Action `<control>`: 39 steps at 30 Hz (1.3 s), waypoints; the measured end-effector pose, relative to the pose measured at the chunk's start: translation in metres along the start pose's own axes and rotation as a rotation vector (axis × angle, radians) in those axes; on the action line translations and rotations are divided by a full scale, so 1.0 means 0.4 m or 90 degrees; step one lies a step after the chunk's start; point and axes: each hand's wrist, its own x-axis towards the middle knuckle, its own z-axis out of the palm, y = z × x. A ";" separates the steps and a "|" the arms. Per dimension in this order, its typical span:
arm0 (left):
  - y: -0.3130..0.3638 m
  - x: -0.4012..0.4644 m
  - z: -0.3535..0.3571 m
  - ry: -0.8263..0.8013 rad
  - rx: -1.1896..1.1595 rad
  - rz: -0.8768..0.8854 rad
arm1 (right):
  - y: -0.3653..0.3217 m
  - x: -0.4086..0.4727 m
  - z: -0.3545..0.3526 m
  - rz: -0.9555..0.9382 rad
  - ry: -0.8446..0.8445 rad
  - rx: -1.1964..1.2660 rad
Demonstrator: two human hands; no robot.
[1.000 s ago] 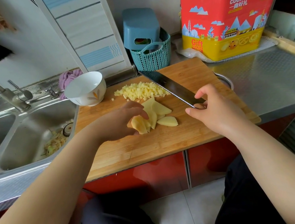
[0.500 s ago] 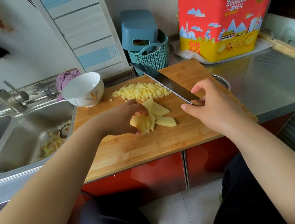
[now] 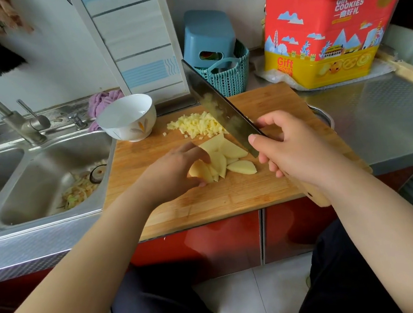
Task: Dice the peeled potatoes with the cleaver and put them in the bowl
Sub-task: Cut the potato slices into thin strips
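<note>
A wooden cutting board [image 3: 231, 197] lies across the counter. Yellow potato slices [image 3: 222, 158] are fanned out near its middle, and my left hand [image 3: 173, 173] pinches the left end of the stack. My right hand [image 3: 295, 148] grips the handle of a dark cleaver [image 3: 220, 107], whose blade is tilted up over the slices with its tip pointing to the back left. A heap of diced potato [image 3: 196, 125] lies behind the slices. A white bowl [image 3: 128, 119] stands at the board's back left corner.
A steel sink [image 3: 34, 182] with vegetable scraps and a tap [image 3: 24, 124] sits to the left. A teal basket [image 3: 226, 75] and a red and yellow cookie tin [image 3: 327, 27] stand at the back. A metal rim [image 3: 324, 116] shows past the board's right edge.
My right hand has raised the cleaver, so the blade tilts steeper over the slices. My left hand stays on the left end of the potato stack.
</note>
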 end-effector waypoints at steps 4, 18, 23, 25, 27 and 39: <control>-0.004 0.003 -0.001 -0.004 0.006 0.005 | -0.021 -0.002 0.002 -0.012 -0.012 0.040; -0.085 -0.103 -0.036 0.217 -0.462 -0.136 | -0.074 0.040 0.065 0.069 -0.286 0.037; -0.050 -0.094 0.005 0.238 -0.415 -0.242 | -0.070 0.051 0.062 0.097 -0.373 -0.043; -0.032 -0.086 0.025 0.243 -0.405 -0.292 | -0.065 0.058 0.045 0.099 -0.368 -0.079; -0.020 -0.078 0.045 0.235 -0.362 -0.331 | -0.060 0.065 0.021 0.097 -0.346 -0.116; -0.021 -0.090 0.033 0.012 -0.169 -0.325 | -0.055 0.043 -0.015 0.067 -0.300 -0.167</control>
